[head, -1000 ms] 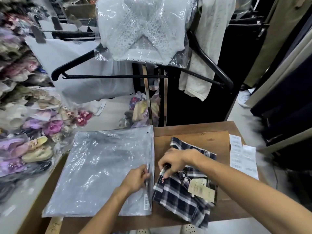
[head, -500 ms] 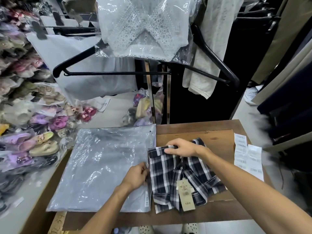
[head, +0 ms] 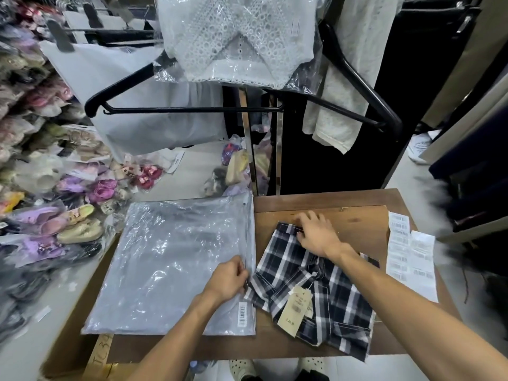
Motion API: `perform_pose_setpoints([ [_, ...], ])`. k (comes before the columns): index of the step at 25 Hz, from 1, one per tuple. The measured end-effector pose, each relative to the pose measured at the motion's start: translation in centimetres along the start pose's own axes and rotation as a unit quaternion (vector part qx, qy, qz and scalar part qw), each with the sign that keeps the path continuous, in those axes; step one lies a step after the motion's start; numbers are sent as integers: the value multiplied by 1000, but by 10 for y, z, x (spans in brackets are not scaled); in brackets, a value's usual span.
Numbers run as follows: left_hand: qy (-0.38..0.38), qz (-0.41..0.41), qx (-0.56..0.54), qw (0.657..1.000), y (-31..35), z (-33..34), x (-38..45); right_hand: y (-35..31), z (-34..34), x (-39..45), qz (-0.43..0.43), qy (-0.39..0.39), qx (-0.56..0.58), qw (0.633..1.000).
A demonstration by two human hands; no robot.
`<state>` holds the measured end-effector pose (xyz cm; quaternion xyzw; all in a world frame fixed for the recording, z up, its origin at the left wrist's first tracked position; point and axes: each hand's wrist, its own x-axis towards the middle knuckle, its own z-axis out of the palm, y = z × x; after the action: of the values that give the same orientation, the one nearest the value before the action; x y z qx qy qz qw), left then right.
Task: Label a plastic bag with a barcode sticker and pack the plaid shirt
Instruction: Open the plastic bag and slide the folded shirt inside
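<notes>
A clear plastic bag (head: pixel 170 268) was laid flat on the left part of the wooden bench (head: pixel 324 199); no contents could be made out inside it. A barcode sticker (head: pixel 242 314) was affixed near its lower right corner. The bag's right edge was pinched by the left hand (head: pixel 228 279), fingers closed on the plastic. The folded plaid shirt (head: pixel 316 292) was placed just beside the bag, outside it, on the bench. A tan hang tag (head: pixel 295 310) was attached to the shirt front. The right hand (head: pixel 316 235) was pressed flat on the shirt's far edge, fingers spread, nothing gripped. A strip of barcode labels (head: pixel 409 254) was located at the bench's right edge.
</notes>
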<state>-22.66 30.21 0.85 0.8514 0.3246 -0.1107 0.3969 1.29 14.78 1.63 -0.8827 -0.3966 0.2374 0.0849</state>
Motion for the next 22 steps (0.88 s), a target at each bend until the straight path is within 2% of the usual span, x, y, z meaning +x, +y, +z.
perform_pose_setpoints([
  [1,0,0,7,1000,0,1,0,-6,6,-5,-65,42,-32,997],
  [2,1,-2,15,1000,0,2,1,-16,11,-11,-143,45,-31,988],
  [4,18,-13,42,999,1,4,0,-41,22,-23,-281,-20,-27,959],
  [6,38,-15,52,998,2,5,-2,-62,36,-29,-335,-95,-51,936],
  [11,42,-22,19,999,-2,4,-7,-89,40,-17,-322,-125,-180,921],
  [14,41,-13,-4,999,2,1,-12,-86,29,-7,-277,-136,-113,944],
  [17,71,-24,-20,997,5,-3,-18,-76,23,0,-218,-76,-58,971],
  [22,123,24,66,990,16,-10,-23,-74,30,-3,-171,-4,-13,985],
])
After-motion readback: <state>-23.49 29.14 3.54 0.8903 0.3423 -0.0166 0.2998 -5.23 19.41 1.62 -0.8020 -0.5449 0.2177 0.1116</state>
